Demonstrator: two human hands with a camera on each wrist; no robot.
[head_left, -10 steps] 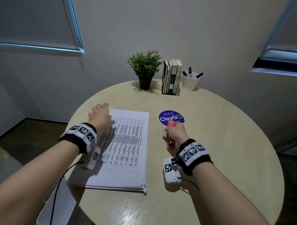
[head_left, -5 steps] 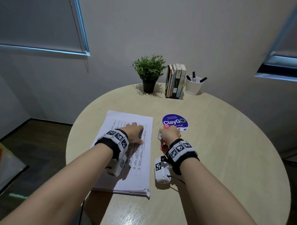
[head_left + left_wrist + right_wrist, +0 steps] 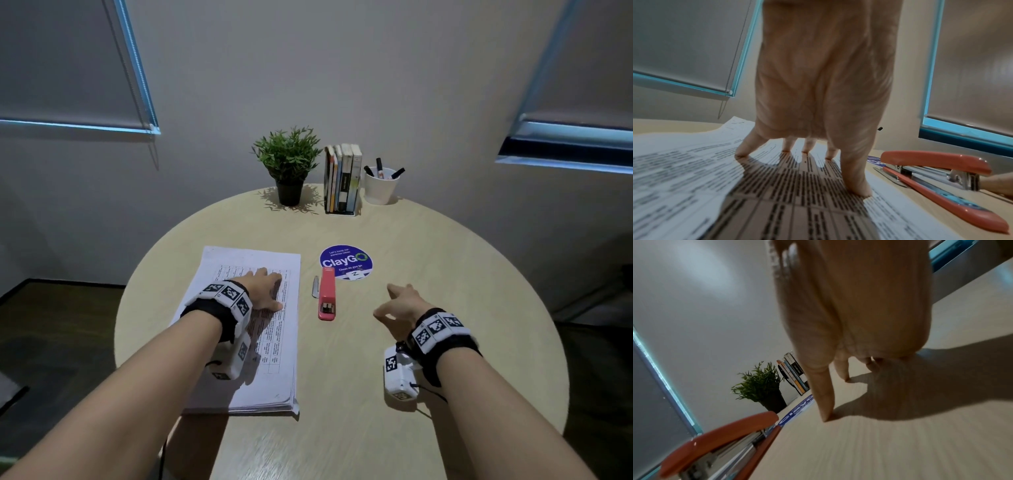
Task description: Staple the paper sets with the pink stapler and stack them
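A thick stack of printed paper sets [image 3: 263, 359] [image 3: 694, 186] lies on the left of the round table [image 3: 445, 274]. My left hand [image 3: 265, 291] [image 3: 803, 154] rests on its top sheet with fingers spread, fingertips pressing the print. The pink stapler [image 3: 326, 293] [image 3: 937, 178] [image 3: 719, 441] lies free on the table just right of the stack, beside a small metal piece [image 3: 315, 286]. My right hand [image 3: 399, 303] [image 3: 840, 386] hovers low over bare wood to the stapler's right, fingers relaxed and holding nothing.
A round blue ClayGo sticker [image 3: 346, 262] sits just beyond the stapler. At the back edge stand a potted plant [image 3: 288, 168], a row of books [image 3: 343, 178] and a white cup of markers [image 3: 381, 183]. Bare wood spans the table's right half.
My right hand has let go of the stapler and moved off to the right; the stapler now lies on the table. My left hand slid toward the middle of the stack.
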